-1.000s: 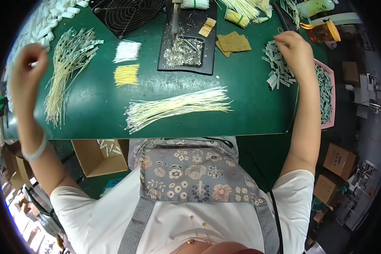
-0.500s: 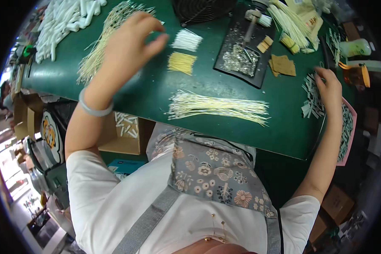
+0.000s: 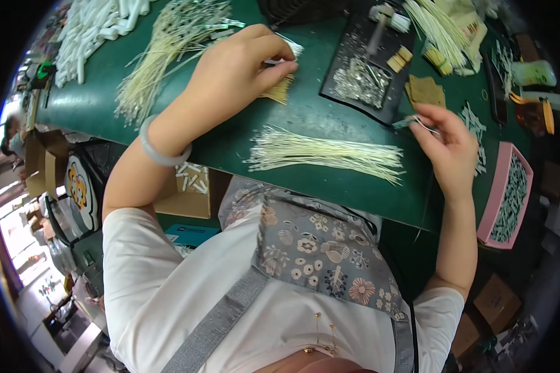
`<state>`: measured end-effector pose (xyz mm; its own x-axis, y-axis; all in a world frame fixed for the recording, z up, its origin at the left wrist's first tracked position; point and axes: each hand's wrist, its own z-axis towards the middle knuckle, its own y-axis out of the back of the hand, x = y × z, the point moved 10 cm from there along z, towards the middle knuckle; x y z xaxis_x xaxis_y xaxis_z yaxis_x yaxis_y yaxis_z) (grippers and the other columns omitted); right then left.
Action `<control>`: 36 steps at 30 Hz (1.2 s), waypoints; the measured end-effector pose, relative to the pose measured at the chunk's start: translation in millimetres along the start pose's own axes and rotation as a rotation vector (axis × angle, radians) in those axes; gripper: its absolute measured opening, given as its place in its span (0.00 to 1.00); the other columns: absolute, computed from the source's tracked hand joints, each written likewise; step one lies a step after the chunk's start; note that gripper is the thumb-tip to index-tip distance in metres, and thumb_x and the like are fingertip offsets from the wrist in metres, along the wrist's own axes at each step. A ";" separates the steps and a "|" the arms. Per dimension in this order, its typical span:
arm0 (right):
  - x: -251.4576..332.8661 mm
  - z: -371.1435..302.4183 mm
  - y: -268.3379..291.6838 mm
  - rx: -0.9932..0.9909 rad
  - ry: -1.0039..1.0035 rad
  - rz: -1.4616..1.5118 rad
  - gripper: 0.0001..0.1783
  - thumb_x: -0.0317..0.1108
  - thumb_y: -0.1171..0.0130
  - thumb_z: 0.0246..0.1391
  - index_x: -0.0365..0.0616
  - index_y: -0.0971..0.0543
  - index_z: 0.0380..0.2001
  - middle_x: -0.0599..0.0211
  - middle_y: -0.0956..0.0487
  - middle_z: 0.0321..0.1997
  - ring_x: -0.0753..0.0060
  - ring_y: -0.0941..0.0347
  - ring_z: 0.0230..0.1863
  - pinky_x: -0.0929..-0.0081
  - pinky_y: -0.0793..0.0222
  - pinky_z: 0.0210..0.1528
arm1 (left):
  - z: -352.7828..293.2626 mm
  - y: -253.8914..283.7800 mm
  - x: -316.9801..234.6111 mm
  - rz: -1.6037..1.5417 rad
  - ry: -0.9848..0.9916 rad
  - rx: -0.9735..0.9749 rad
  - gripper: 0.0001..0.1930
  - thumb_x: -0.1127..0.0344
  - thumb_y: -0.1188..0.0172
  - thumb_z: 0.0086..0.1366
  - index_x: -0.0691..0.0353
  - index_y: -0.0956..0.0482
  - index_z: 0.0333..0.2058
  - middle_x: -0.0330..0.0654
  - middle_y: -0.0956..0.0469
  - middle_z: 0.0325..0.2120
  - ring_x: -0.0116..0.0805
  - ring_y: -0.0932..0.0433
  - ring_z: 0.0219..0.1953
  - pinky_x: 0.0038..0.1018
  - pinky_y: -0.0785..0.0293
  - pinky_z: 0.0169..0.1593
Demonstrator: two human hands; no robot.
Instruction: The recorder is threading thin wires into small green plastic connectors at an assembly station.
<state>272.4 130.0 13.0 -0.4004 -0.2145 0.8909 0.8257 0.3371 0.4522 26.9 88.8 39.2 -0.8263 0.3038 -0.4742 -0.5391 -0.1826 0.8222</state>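
My left hand (image 3: 239, 68) is over the pile of short white wires (image 3: 294, 48), thumb and fingertips closed together at its edge; what they pinch is too small to make out. Short yellow wires (image 3: 279, 93) lie partly hidden under that hand. My right hand (image 3: 448, 143) pinches a small grey-green strip (image 3: 402, 124), and a thin white wire loop shows by its fingertips. Right of this hand spreads a scatter of grey strips (image 3: 473, 127). Between both hands, nearer me, a bundle of long pale-yellow wires (image 3: 326, 153) lies flat on the green table (image 3: 361, 196).
A black tray (image 3: 337, 81) holds loose shiny metal bits and a tool. Long wires (image 3: 162, 56) and white tubes (image 3: 99, 34) lie at the far left. A pink tray (image 3: 487, 221) of grey pieces is at the right edge. A cardboard box (image 3: 183, 207) sits below the table.
My left hand has moved right, from the long wires to the short white ones, its fingers closing. My right hand has come left from the grey strips with a small strip.
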 end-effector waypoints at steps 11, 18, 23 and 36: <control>35.9 -2.3 -52.9 0.169 -0.085 0.469 0.11 0.23 0.39 0.46 0.35 0.22 0.36 0.72 0.24 0.30 0.88 0.31 0.31 0.90 0.35 0.32 | -21.1 -61.1 -63.1 -0.855 0.236 0.395 0.05 0.71 0.40 0.57 0.67 0.23 0.28 0.33 0.27 0.20 0.16 0.32 0.23 0.15 0.36 0.27; 29.6 -14.9 -54.9 0.065 -0.037 0.369 0.10 0.24 0.39 0.47 0.32 0.23 0.35 0.68 0.22 0.32 0.88 0.30 0.29 0.90 0.34 0.30 | -31.5 -73.2 -60.6 -1.094 0.378 0.270 0.05 0.71 0.41 0.58 0.67 0.22 0.29 0.32 0.26 0.23 0.15 0.30 0.26 0.13 0.34 0.28; 31.5 -17.2 -44.2 0.124 0.026 0.203 0.08 0.24 0.45 0.52 0.33 0.24 0.35 0.62 0.22 0.35 0.80 0.27 0.30 0.85 0.32 0.34 | -23.4 -31.3 -44.9 -0.680 0.191 0.148 0.04 0.71 0.40 0.56 0.64 0.22 0.30 0.35 0.26 0.26 0.19 0.28 0.27 0.15 0.32 0.30; 54.8 -2.7 -38.7 0.183 0.229 -0.212 0.07 0.24 0.43 0.49 0.34 0.22 0.34 0.67 0.24 0.28 0.80 0.29 0.30 0.86 0.36 0.32 | -4.0 -15.4 19.8 -0.029 0.029 0.133 0.06 0.64 0.42 0.53 0.60 0.23 0.27 0.45 0.28 0.27 0.45 0.26 0.30 0.34 0.31 0.33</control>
<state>219.6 102.6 44.2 -0.4387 -0.4901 0.7532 0.6406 0.4173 0.6446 18.2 93.9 15.9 -0.8159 0.2798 -0.5060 -0.5383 -0.0483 0.8414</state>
